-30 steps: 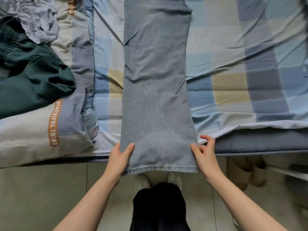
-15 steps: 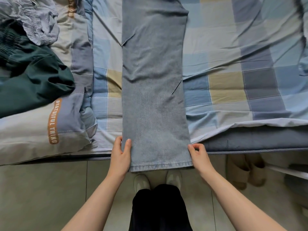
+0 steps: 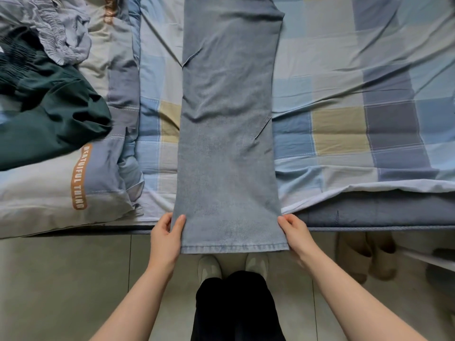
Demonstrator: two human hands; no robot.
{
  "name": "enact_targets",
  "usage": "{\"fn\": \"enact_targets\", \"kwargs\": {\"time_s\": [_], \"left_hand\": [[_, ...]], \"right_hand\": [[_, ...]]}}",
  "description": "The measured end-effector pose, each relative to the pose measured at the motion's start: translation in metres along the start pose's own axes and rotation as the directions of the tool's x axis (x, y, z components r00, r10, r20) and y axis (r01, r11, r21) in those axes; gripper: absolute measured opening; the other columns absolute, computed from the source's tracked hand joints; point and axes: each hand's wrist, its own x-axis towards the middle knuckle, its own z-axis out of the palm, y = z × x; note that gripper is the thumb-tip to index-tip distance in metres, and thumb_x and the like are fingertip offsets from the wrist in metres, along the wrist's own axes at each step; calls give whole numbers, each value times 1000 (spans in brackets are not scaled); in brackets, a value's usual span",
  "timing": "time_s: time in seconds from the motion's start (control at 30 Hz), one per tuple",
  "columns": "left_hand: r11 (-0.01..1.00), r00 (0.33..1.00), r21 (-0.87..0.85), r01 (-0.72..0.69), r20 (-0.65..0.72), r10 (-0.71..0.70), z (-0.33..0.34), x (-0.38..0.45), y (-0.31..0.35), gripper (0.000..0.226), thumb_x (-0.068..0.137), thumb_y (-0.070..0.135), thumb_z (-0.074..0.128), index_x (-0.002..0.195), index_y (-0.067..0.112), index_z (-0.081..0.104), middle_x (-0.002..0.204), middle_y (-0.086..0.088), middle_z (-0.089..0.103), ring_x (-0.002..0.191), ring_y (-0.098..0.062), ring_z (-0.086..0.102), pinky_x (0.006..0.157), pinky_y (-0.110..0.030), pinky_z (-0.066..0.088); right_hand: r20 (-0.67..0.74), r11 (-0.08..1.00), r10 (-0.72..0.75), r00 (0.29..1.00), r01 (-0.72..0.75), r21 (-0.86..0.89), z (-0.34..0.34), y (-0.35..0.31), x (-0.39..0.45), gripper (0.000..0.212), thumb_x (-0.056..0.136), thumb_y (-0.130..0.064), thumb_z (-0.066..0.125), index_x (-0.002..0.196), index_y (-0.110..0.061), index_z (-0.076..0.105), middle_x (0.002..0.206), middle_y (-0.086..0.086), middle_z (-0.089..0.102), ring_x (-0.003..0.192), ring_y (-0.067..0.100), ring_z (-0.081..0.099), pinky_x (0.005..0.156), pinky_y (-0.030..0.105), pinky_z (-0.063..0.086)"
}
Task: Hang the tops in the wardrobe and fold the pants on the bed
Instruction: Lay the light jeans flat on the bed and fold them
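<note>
Light blue jeans [image 3: 227, 124] lie flat along the checked bed sheet [image 3: 344, 99], legs stacked, with the hem hanging over the bed's near edge. My left hand [image 3: 166, 236] pinches the hem's left corner, thumb on top of the denim. My right hand [image 3: 296, 233] grips the hem's right corner, fingers curled at the fabric's edge. A dark green garment [image 3: 46, 114] and a crumpled grey-lilac garment [image 3: 56, 43] lie in a heap at the left of the bed.
A grey and blue duvet [image 3: 73, 183] with an orange text stripe is bunched at the left. The mattress edge [image 3: 381, 215] runs across the right. Slippers [image 3: 364, 254] stand on the tiled floor under the bed. My own feet [image 3: 232, 265] are below the hem.
Both hands have gone from resting flat beside the hem to gripping its corners. The hem has been drawn slightly towards me.
</note>
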Motion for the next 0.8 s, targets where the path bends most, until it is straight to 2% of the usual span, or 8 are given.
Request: {"fn": "enact_targets", "kwargs": {"time_s": [0.1, 0.2, 0.37, 0.5, 0.57, 0.63, 0.73, 0.8], "left_hand": [[998, 999, 52, 39, -19, -38, -3, -6, -10, 16, 94, 3, 58, 106, 14, 58, 88, -2, 71, 85, -16, 67, 69, -17, 51], [990, 996, 110, 88, 0, -89, -2, -10, -11, 41, 95, 2, 55, 125, 26, 42, 88, -6, 67, 85, -17, 66, 71, -25, 47], [975, 992, 213, 55, 97, -77, -11, -6, 26, 50, 89, 0, 59, 130, 27, 46, 61, -5, 55, 53, -15, 48, 57, -29, 41], [990, 969, 138, 0, 243, -34, -26, 13, 122, 40, 86, -2, 57, 116, 23, 64, 63, -18, 48, 52, -19, 44, 52, -25, 40], [988, 965, 80, -131, 239, 109, -26, 34, 183, 26, 86, 2, 55, 108, 9, 67, 69, -9, 52, 42, -8, 42, 40, -15, 36], [956, 924, -30, -291, 252, 288, -20, 64, 248, 23, 89, 22, 55, 104, 6, 64, 79, 6, 64, 59, 6, 59, 60, -14, 52], [956, 943, -290, -40, 306, 133, 0, 124, 294, 25, 99, 42, 42, 111, 23, 53, 88, -1, 70, 78, -14, 67, 73, -29, 55], [986, 967, -154, -62, 235, 98, 22, 159, 288, 21, 99, 38, 45, 113, 25, 52, 101, -5, 67, 81, -17, 63, 74, -31, 50]], "right_hand": [[9, 999, 43, 999, -43, -11, -2, 9, 1, 18, 98, -18, 50, 85, -6, 54, 82, 11, 59, 79, 22, 54, 71, 33, 43], [-39, 982, -23, 999, 15, -187, 2, -1, -2, 18, 96, -14, 48, 79, -15, 43, 75, 2, 49, 73, 20, 46, 64, 33, 35], [83, 948, -152, 985, 169, -269, -15, -45, -22, 22, 91, -8, 50, 99, -29, 51, 49, -6, 46, 50, 16, 43, 57, 30, 37], [215, 985, -152, 965, 166, -51, -44, -144, -28, 25, 92, 1, 48, 92, -14, 67, 59, 11, 42, 42, 14, 40, 45, 21, 40], [261, 987, -114, 959, 81, 136, -58, -209, -21, 23, 92, 2, 47, 83, -5, 66, 58, 10, 47, 45, 12, 47, 42, 18, 45], [271, 935, -129, 954, 27, 353, -71, -275, -4, 21, 97, -9, 44, 84, -7, 60, 61, 9, 61, 61, 17, 58, 49, 20, 51], [166, 807, -230, 959, 93, 583, -83, -339, 36, 18, 101, -30, 34, 97, -20, 48, 79, 14, 73, 84, 25, 67, 68, 29, 54], [72, 831, -193, 979, 124, 542, -78, -343, 65, 18, 101, -28, 31, 98, -20, 46, 85, 15, 71, 88, 26, 63, 70, 30, 51]]}}
